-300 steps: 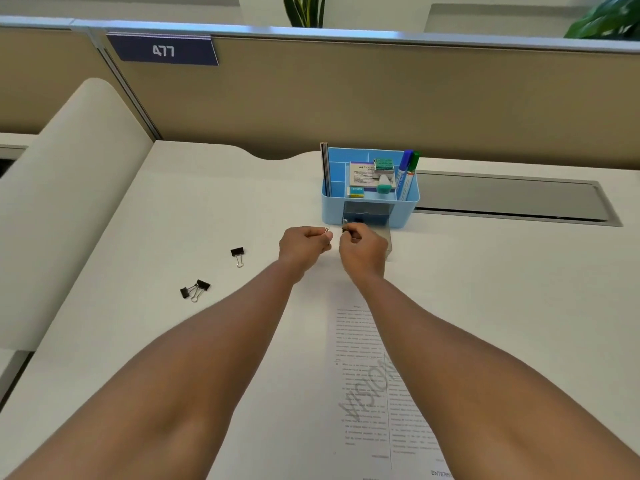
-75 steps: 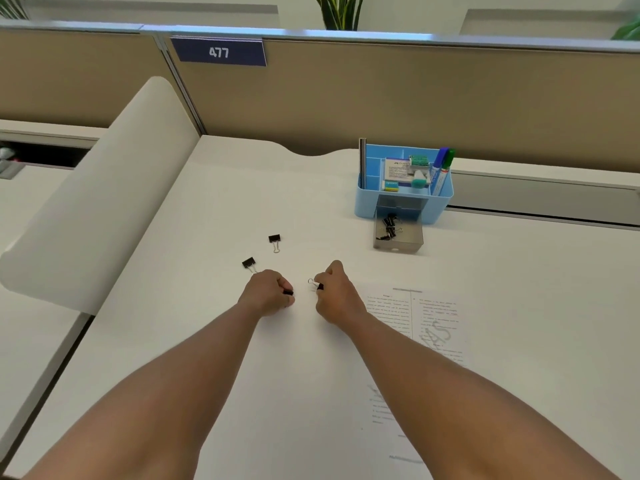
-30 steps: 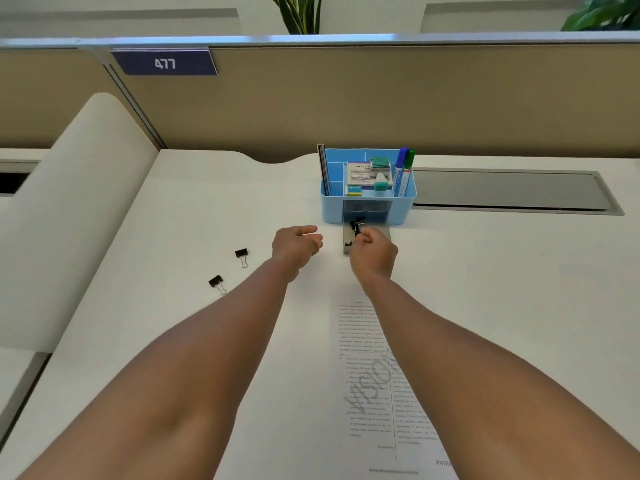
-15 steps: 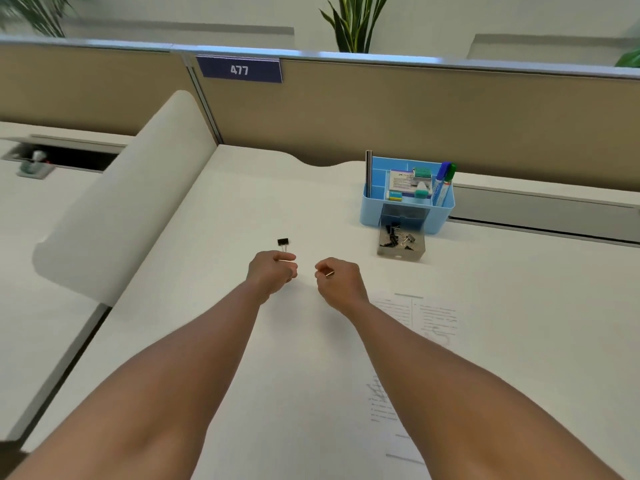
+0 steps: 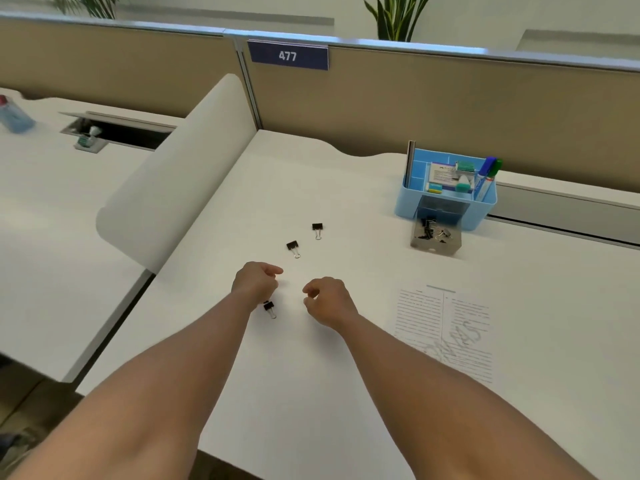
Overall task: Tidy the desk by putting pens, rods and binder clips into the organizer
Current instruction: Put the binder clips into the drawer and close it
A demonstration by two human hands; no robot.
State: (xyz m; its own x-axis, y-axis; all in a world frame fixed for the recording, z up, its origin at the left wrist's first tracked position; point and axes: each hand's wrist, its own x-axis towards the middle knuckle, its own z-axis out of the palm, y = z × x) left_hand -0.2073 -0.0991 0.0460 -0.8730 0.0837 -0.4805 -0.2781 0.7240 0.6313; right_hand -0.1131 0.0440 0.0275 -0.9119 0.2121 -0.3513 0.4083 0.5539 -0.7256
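Note:
Three black binder clips lie loose on the white desk: one (image 5: 317, 228) farthest from me, one (image 5: 293, 247) nearer, and one (image 5: 269, 308) right beside my left wrist, partly hidden by it. My left hand (image 5: 256, 282) hovers just short of the middle clip, fingers curled in and thumb pointing forward, with nothing visible in it. My right hand (image 5: 329, 299) is beside it with loosely curled fingers and holds nothing. The blue organizer (image 5: 446, 206) stands at the back right. Its clear drawer (image 5: 435, 242) is pulled out and holds several clips.
Markers (image 5: 486, 174), a dark rod (image 5: 411, 161) and small boxes stand in the organizer. A printed sheet (image 5: 446, 327) lies at my right. A curved white divider (image 5: 180, 174) rises on the left, and a tan partition (image 5: 450, 109) runs behind the desk.
My view has swung left and both hands have come back from the drawer to the loose clips. A third clip now lies on the desk by my left wrist.

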